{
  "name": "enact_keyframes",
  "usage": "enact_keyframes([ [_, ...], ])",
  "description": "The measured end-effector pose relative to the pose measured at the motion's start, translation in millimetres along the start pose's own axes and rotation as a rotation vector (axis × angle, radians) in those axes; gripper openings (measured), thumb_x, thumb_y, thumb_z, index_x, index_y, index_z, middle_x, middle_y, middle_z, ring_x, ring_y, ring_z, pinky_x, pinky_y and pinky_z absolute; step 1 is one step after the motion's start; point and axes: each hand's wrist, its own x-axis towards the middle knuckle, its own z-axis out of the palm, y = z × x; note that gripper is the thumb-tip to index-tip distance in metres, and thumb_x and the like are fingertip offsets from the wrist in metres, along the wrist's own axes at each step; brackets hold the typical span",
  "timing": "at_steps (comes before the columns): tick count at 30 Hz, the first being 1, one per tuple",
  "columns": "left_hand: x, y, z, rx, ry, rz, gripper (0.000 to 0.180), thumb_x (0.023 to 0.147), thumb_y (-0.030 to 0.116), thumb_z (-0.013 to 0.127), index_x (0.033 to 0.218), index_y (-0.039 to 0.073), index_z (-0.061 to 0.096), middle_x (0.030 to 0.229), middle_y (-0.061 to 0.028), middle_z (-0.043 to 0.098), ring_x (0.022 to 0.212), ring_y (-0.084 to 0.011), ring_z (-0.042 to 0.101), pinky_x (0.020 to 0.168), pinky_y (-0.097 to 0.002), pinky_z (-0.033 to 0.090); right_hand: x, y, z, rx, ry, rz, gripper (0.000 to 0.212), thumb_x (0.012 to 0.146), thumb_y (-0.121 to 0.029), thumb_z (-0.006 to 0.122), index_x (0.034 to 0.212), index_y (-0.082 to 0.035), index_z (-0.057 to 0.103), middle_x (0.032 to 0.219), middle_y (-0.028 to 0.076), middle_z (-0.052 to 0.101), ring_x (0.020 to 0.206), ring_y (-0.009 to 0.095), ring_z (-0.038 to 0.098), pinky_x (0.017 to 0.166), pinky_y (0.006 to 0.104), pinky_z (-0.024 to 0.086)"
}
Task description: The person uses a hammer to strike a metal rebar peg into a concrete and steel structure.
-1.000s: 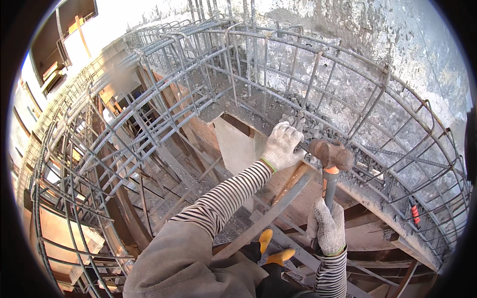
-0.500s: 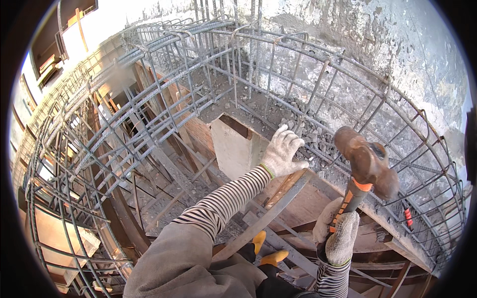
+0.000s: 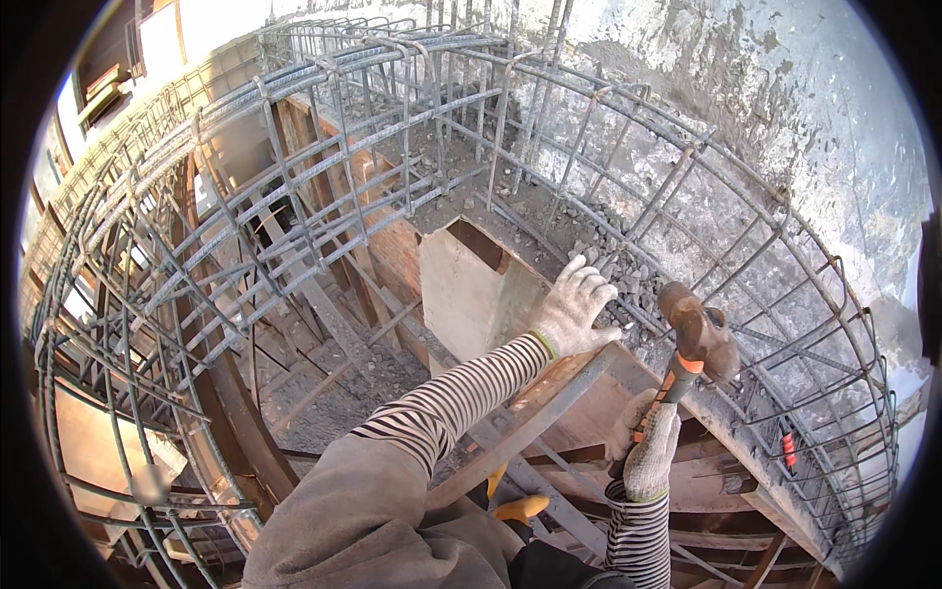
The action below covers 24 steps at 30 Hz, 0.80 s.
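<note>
My left hand (image 3: 574, 306), in a white knit glove, rests with fingers spread at the top edge of a wooden formwork board (image 3: 589, 378). Beside its fingertips lies grey rubble (image 3: 628, 275). A short-handled sledgehammer (image 3: 699, 334) with a rusty double-faced head and a black and orange grip is held by my right hand (image 3: 650, 454), also gloved. Its head is raised beside the concrete ledge, to the right of my left hand. A pale board box (image 3: 461, 290) with an open top stands left of that hand.
A curved rebar cage (image 3: 363, 147) surrounds the work from left to right. Behind it rises a peeling wall (image 3: 785, 118). A red-handled tool (image 3: 788, 450) lies among the bars at right. Below are wooden beams and my yellow boot (image 3: 522, 508).
The view has turned a little, shifting the surroundings. My left hand has settled against the board's edge, and the hammer has moved slightly left, its head less blurred.
</note>
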Motion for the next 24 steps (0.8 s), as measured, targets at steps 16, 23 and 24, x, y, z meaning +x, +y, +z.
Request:
enact_keyframes([
  [16, 83.9, -8.8, -39.1, 0.118, -0.022, -0.034, 0.047, 0.093, 0.049, 0.057, 0.065, 0.013, 0.070, 0.068, -0.0128, 0.071, 0.073, -0.0294, 0.073, 0.074, -0.0440, 0.056, -119.6, 46.9, -38.3, -0.313, 0.029, 0.375, 0.062, 0.101, -0.062, 0.057, 0.075, -0.006, 0.057, 0.053, 0.001, 0.051, 0.042, 0.011, 0.047, 0.041, 0.0270, 0.033],
  [23, 54.0, -33.0, -74.7, -0.039, 0.306, 0.092, 0.023, 0.071, 0.028, 0.082, 0.071, 0.013, 0.066, 0.068, -0.0070, 0.066, 0.071, -0.0272, 0.068, 0.070, -0.0430, 0.053, -169.0, 161.7, -61.0, -0.239, 0.248, 0.611, 0.058, 0.101, -0.058, 0.061, 0.071, -0.008, 0.056, 0.056, -0.001, 0.051, 0.049, 0.012, 0.048, 0.048, 0.0329, 0.036],
  [24, 70.6, -25.2, -80.8, -0.078, 0.407, 0.056, 0.023, 0.071, 0.027, 0.083, 0.071, 0.012, 0.065, 0.067, -0.0073, 0.065, 0.070, -0.0266, 0.068, 0.069, -0.0425, 0.053, -176.6, 192.2, -74.0, -0.200, 0.296, 0.658, 0.056, 0.100, -0.057, 0.064, 0.073, -0.007, 0.061, 0.057, 0.000, 0.052, 0.050, 0.013, 0.049, 0.049, 0.0327, 0.037],
])
